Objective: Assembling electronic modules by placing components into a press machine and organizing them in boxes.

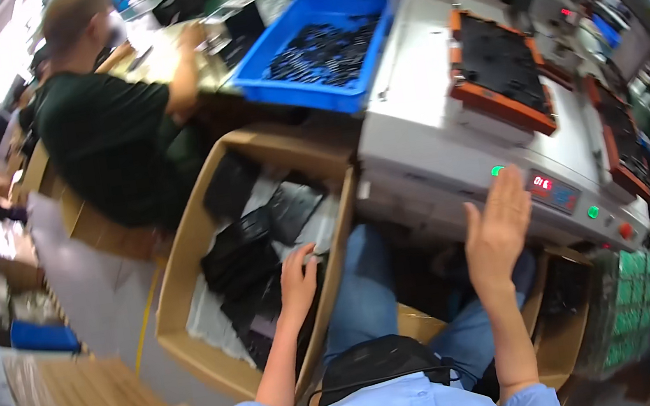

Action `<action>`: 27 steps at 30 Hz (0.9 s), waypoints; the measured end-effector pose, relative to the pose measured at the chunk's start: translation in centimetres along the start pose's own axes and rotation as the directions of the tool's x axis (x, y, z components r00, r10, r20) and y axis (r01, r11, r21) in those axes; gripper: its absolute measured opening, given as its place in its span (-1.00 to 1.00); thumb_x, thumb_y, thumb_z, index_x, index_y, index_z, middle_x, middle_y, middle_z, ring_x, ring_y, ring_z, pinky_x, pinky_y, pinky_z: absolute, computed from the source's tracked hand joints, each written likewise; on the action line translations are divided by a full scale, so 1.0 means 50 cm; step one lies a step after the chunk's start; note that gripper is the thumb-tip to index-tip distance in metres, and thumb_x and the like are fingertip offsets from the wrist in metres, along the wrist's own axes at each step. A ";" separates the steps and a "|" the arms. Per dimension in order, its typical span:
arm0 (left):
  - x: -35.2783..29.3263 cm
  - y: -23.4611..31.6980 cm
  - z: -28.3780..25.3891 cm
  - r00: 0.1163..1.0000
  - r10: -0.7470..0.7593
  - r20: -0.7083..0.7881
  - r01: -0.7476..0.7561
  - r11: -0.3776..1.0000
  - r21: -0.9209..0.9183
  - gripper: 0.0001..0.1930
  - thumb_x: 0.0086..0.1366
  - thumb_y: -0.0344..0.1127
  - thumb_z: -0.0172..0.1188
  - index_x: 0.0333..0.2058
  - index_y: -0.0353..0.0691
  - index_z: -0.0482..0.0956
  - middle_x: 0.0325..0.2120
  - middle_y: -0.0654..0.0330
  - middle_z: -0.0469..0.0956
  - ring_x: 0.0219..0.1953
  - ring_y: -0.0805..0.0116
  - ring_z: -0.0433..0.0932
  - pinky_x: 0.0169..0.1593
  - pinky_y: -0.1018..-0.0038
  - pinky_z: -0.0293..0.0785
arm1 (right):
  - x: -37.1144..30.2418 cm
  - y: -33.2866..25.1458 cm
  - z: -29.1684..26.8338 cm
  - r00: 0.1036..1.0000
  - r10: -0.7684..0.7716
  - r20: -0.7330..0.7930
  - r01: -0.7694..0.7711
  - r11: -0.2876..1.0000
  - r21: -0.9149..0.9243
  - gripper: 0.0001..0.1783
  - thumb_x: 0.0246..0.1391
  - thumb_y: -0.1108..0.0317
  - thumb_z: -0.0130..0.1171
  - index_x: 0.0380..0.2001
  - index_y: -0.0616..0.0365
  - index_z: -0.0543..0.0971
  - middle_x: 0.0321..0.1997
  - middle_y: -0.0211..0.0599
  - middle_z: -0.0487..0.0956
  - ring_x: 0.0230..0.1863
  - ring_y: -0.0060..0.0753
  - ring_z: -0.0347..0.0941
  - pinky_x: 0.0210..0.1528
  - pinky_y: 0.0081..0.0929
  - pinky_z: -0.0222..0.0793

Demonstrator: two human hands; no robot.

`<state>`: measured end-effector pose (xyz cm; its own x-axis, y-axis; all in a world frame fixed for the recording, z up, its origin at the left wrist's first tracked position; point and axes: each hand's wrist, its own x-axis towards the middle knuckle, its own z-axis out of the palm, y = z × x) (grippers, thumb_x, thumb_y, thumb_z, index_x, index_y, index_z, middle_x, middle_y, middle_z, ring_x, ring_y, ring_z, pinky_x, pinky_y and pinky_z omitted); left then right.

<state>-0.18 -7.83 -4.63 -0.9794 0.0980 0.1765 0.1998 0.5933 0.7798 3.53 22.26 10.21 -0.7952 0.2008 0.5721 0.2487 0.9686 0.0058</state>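
My left hand point(300, 283) hangs over the right side of a large cardboard box point(176, 307), with fingers loosely bent and apart and nothing visible in them. Inside that box lie flat black plastic parts point(243, 256), several in a heap, with whitish sheets among them. Held out flat, my right hand point(499, 232) is empty, its fingers straight and its thumb apart. Its fingertips are close to a green button point(497, 170) on the front of a white machine point(415, 136); whether they touch the panel I cannot tell.
On the machine, an orange-framed fixture point(499, 66) carries a black block; a second fixture point(618, 128) stands farther right. A blue tray point(311, 101) holds many small black parts. A co-worker in a dark shirt point(102, 126) sits at the left. Closed cartons point(78, 395) stand lower left.
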 end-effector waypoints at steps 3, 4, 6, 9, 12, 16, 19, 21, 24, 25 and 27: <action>-0.022 -0.052 -0.028 0.999 0.018 -0.031 -0.009 0.962 0.272 -0.67 0.24 -0.31 0.10 -0.01 -0.18 0.44 -0.01 0.00 0.40 0.14 -0.09 0.24 0.21 0.23 0.15 | 0.014 -0.014 -0.012 0.999 -0.029 -0.015 0.029 1.000 0.007 -0.36 0.17 0.27 0.04 0.23 0.37 0.16 0.32 -0.01 0.17 0.36 -0.08 0.03 0.36 -0.17 -0.09; -0.037 -0.066 -0.038 0.999 0.008 -0.034 0.005 0.925 0.381 -0.65 0.24 -0.28 0.11 0.01 -0.17 0.43 0.03 -0.02 0.36 0.18 -0.15 0.18 0.23 0.19 0.12 | 0.013 -0.015 -0.009 0.999 -0.042 -0.029 0.042 0.999 0.002 -0.39 0.17 0.28 0.04 0.22 0.34 0.18 0.31 -0.03 0.19 0.36 -0.09 0.05 0.36 -0.18 -0.08; -0.052 -0.117 -0.043 0.993 -0.100 -0.058 0.115 0.912 0.393 -0.62 0.25 -0.25 0.09 0.03 -0.19 0.39 0.10 -0.07 0.27 0.20 -0.31 0.08 0.21 -0.07 0.03 | 0.016 -0.013 -0.013 0.997 -0.061 -0.048 0.061 0.998 -0.004 -0.41 0.17 0.28 0.04 0.21 0.31 0.21 0.30 -0.04 0.21 0.35 -0.10 0.06 0.35 -0.19 -0.06; -0.037 -0.169 -0.060 0.979 -0.108 -0.174 0.172 0.897 0.407 -0.63 0.24 -0.26 0.09 0.02 -0.20 0.40 0.10 -0.11 0.27 0.18 -0.27 0.13 0.21 0.01 0.08 | 0.000 -0.004 -0.049 0.997 -0.063 0.044 0.053 0.978 0.202 -0.47 0.16 0.37 0.05 0.20 0.19 0.28 0.30 -0.06 0.22 0.33 -0.09 0.10 0.33 -0.19 -0.03; 0.033 -0.193 -0.084 0.924 -0.303 -0.233 0.305 0.952 -0.026 -0.67 0.19 -0.34 0.13 -0.07 -0.33 0.43 -0.35 -0.04 0.55 -0.25 -0.03 0.52 -0.10 0.21 0.42 | -0.060 -0.005 -0.066 0.992 -0.120 0.040 0.098 0.929 0.356 -0.47 0.12 0.41 0.09 0.17 0.20 0.31 0.29 -0.07 0.25 0.31 -0.08 0.13 0.31 -0.19 -0.03; 0.112 -0.245 -0.064 0.924 -0.096 -0.370 0.236 0.905 0.354 -0.68 0.09 -0.35 0.19 -0.14 -0.25 0.50 -0.45 -0.06 0.54 -0.38 -0.04 0.53 -0.26 0.11 0.45 | -0.166 0.013 -0.032 0.971 -0.115 0.210 -0.019 0.836 0.548 -0.59 0.05 0.45 0.14 0.02 0.16 0.46 0.17 -0.08 0.38 0.18 -0.04 0.28 0.21 -0.20 0.13; 0.160 -0.190 -0.035 0.970 0.077 -0.232 0.155 0.540 0.827 -0.64 -0.09 -0.22 0.32 -0.24 -0.15 0.59 -0.31 -0.04 0.51 -0.26 -0.10 0.48 -0.20 0.07 0.40 | -0.231 0.071 -0.018 0.973 -0.085 0.216 -0.039 0.858 0.513 -0.69 0.03 0.44 0.16 -0.11 0.15 0.53 0.03 -0.14 0.49 0.09 -0.10 0.37 0.14 -0.22 0.22; 0.148 -0.331 -0.085 0.955 0.233 -0.182 0.066 0.433 0.899 -0.56 -0.11 -0.17 0.34 -0.16 -0.03 0.60 -0.11 -0.06 0.50 -0.13 -0.07 0.49 -0.12 0.05 0.40 | -0.255 0.098 -0.025 0.978 -0.013 0.208 -0.104 0.835 0.540 -0.75 0.02 0.43 0.18 -0.18 0.13 0.57 -0.11 -0.19 0.56 0.01 -0.18 0.44 0.10 -0.22 0.27; 0.160 -0.435 -0.145 0.966 -0.043 -0.253 0.236 0.538 0.809 -0.58 0.02 -0.14 0.26 -0.06 0.21 0.56 -0.39 0.09 0.62 -0.37 0.02 0.57 -0.30 0.08 0.45 | -0.289 0.187 -0.050 0.955 0.194 0.223 -0.282 0.819 0.499 -0.79 0.04 0.39 0.17 -0.21 0.12 0.60 -0.26 -0.23 0.61 -0.10 -0.23 0.50 0.03 -0.25 0.34; 0.174 -0.413 -0.131 0.972 -0.080 -0.221 0.231 0.515 0.825 -0.58 0.06 -0.15 0.22 -0.03 0.18 0.55 -0.40 0.08 0.61 -0.40 -0.01 0.57 -0.34 0.10 0.45 | -0.308 0.233 -0.067 0.902 0.358 0.243 -0.431 0.793 0.430 -0.80 0.06 0.38 0.14 -0.21 0.12 0.60 -0.28 -0.23 0.61 -0.14 -0.21 0.52 -0.02 -0.28 0.37; 0.199 -0.439 -0.156 0.976 -0.069 -0.208 0.212 0.536 0.817 -0.63 0.12 -0.17 0.20 -0.05 0.05 0.57 -0.31 -0.02 0.60 -0.32 -0.04 0.57 -0.30 0.15 0.45 | -0.335 0.314 -0.094 0.728 0.623 0.286 -0.680 0.603 0.418 -0.80 0.11 0.34 0.08 -0.23 0.13 0.59 -0.30 -0.20 0.62 -0.23 -0.14 0.54 -0.14 -0.28 0.42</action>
<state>-14.10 -26.10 -15.29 -0.9637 -0.1115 0.2427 -0.1236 0.9917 -0.0354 23.35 33.40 4.59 -0.5822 0.7915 0.1856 0.4597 0.5088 -0.7279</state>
